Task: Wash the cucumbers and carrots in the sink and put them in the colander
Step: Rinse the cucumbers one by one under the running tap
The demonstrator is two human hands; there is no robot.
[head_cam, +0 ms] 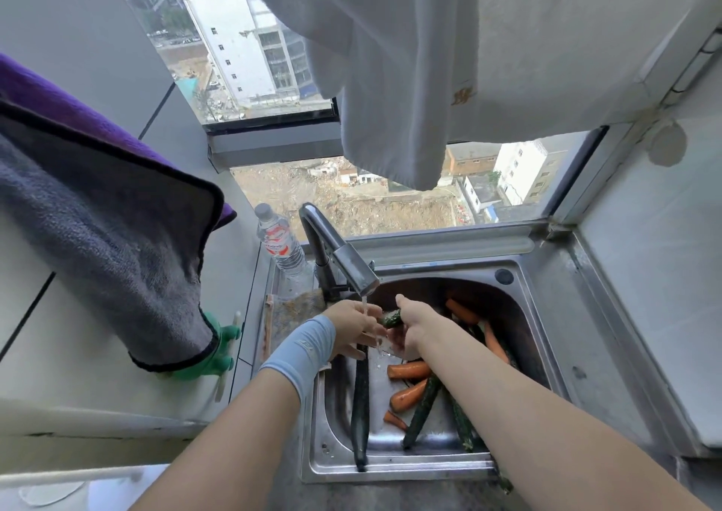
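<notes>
Step in hand: washing. One cucumber (392, 319) is held in the running water, just under the spout of the faucet (339, 253). The right hand (410, 325) grasps it, fingers curled round its right end. The left hand (353, 328) is at the other end, right in the stream. I cannot tell if it pinches the cucumber or only rubs it, as the water blurs the fingers. Grey-blue sleeve (301, 350) on the left forearm.

The rest of the produce lies in the sink (390, 471), below the faucet and nearer the person. There are carrots (408, 370) in a loose pile with more cucumbers (422, 409) among them. One long dark cucumber (361, 405) runs from under the left hand to the front rim.

A water bottle (279, 242) stands just left of the faucet. Further left is a grey towel (97, 237) with a green glove (218, 350) under its edge. A white cloth (390, 80) hangs above the faucet at the window.

The colander is not in view. Judging by the pile in the sink, the task looks early. The next move calls for finishing the rub and keeping a firm hold on the wet, likely slippery skin. The cucumber then goes out of the sink to the colander, wherever that stands, before the hands come back for the next piece.
</notes>
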